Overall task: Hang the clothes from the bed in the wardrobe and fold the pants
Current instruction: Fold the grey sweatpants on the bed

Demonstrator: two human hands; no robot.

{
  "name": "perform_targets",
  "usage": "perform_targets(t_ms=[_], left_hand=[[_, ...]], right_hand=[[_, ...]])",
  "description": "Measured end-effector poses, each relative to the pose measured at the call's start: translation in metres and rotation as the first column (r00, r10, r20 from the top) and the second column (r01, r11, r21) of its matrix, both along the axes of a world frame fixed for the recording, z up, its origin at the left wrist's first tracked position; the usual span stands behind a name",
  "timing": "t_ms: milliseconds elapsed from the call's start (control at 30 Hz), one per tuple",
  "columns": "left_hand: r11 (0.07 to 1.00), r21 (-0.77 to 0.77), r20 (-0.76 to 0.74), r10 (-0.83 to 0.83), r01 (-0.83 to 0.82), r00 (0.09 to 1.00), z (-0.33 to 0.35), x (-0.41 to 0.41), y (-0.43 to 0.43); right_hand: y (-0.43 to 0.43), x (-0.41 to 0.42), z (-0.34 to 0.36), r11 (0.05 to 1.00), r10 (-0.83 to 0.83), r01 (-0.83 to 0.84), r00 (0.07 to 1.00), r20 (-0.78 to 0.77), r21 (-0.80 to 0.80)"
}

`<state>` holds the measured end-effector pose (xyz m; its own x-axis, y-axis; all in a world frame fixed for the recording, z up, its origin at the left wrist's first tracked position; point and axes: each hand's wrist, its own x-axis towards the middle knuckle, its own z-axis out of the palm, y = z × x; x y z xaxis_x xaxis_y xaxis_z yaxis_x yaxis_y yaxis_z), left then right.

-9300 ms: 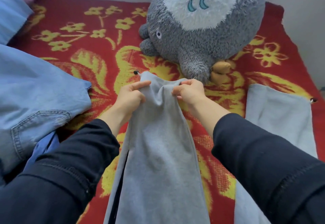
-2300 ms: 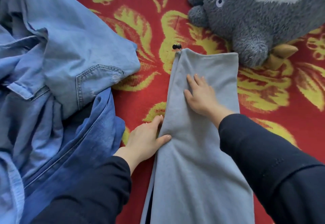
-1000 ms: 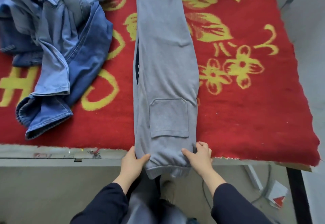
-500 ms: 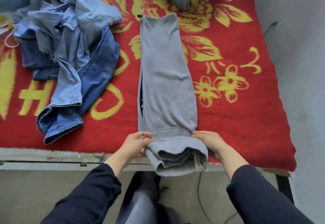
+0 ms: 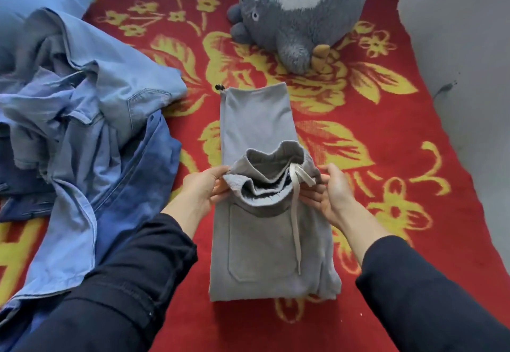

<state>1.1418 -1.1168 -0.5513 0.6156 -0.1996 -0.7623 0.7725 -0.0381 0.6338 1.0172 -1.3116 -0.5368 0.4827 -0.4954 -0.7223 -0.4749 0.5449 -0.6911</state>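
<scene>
The grey sweatpants lie lengthwise on the red bed blanket, their waistband end folded forward over the legs. The back pocket faces up and a white drawstring hangs down across it. My left hand pinches the left edge of the gathered waistband. On the other side my right hand holds the waistband's right edge, fingers curled under the fabric. The leg cuffs lie flat further up the bed, near a small black cord stopper.
A heap of blue denim clothes covers the bed's left side. A big grey plush toy sits at the head of the red and yellow floral blanket. A grey wall runs along the right.
The waistband end, held at the bed's near edge half a second ago, has been carried forward and folded over the legs. Both hands moved up the bed with it.
</scene>
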Motion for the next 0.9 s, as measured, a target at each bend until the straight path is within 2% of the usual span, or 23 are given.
perform_targets(t_ms=[100, 200, 267, 333, 367, 400, 433, 467, 500, 533, 600, 633, 667, 700, 767, 833, 900], left_hand=[[1.000, 0.016, 0.048, 0.007, -0.008, 0.999, 0.003, 0.040, -0.025], [0.998, 0.048, 0.168, 0.021, -0.029, 0.986, 0.013, 0.077, -0.048], [0.998, -0.043, 0.227, 0.054, -0.045, 0.972, 0.022, 0.099, -0.061], [0.975, -0.224, 0.281, 0.050, 0.014, 0.958, 0.024, 0.115, -0.072], [0.967, -0.247, 0.317, 0.028, 0.054, 0.948, 0.019, 0.118, -0.075], [0.980, -0.176, 0.369, -0.023, 0.094, 0.929, 0.010, 0.115, -0.077], [0.992, -0.018, 0.436, -0.107, 0.128, 0.894, -0.002, 0.107, -0.075], [0.969, 0.181, 0.494, -0.239, 0.170, 0.836, -0.017, 0.093, -0.070], [0.897, 0.373, 0.516, -0.413, 0.238, 0.750, -0.034, 0.074, -0.062], [0.782, 0.536, 0.493, -0.596, 0.319, 0.634, -0.050, 0.053, -0.051], [0.459, 0.797, 0.359, -0.883, 0.393, 0.303, -0.079, 0.011, -0.026], [0.302, 0.886, 0.272, -0.953, 0.352, 0.133, -0.089, -0.007, -0.013], [0.180, 0.937, 0.189, -0.982, 0.300, -0.003, -0.095, -0.023, -0.002], [0.099, 0.960, 0.126, -0.988, 0.261, -0.089, -0.097, -0.035, 0.005], [0.055, 0.973, 0.088, -0.986, 0.223, -0.144, -0.099, -0.051, 0.016], [0.044, 0.979, 0.077, -0.983, 0.200, -0.164, -0.101, -0.055, 0.023], [0.004, 0.973, 0.054, -0.976, 0.232, -0.211, -0.102, -0.054, 0.026]], right_hand=[[-0.020, 0.041, 0.001, 0.998, 0.043, -0.042, 0.999, 0.031, -0.039], [-0.040, 0.085, 0.011, 0.988, 0.121, -0.112, 0.990, 0.071, -0.109], [-0.052, 0.112, 0.016, 0.985, 0.139, -0.122, 0.980, 0.144, -0.122], [-0.059, 0.134, 0.014, 0.978, 0.185, -0.154, 0.951, 0.249, -0.138], [-0.060, 0.141, 0.009, 0.964, 0.244, -0.202, 0.933, 0.263, -0.174], [-0.060, 0.144, 0.000, 0.935, 0.317, -0.263, 0.922, 0.223, -0.240], [-0.057, 0.141, -0.011, 0.888, 0.386, -0.329, 0.913, 0.132, -0.321], [-0.052, 0.132, -0.023, 0.807, 0.455, -0.419, 0.891, -0.014, -0.416], [-0.047, 0.118, -0.036, 0.666, 0.533, -0.551, 0.823, -0.197, -0.502], [-0.041, 0.099, -0.049, 0.466, 0.593, -0.695, 0.705, -0.389, -0.548], [-0.032, 0.056, -0.074, 0.042, 0.629, -0.848, 0.433, -0.646, -0.528], [-0.028, 0.033, -0.084, -0.123, 0.611, -0.856, 0.333, -0.718, -0.502], [-0.026, 0.010, -0.092, -0.248, 0.577, -0.847, 0.260, -0.774, -0.470], [-0.026, -0.011, -0.098, -0.344, 0.532, -0.832, 0.209, -0.820, -0.435], [-0.029, -0.046, -0.104, -0.434, 0.434, -0.836, 0.131, -0.892, -0.334], [-0.031, -0.066, -0.106, -0.401, 0.402, -0.877, 0.091, -0.911, -0.265], [-0.024, -0.068, -0.102, -0.386, 0.374, -0.876, 0.139, -0.917, -0.290]])
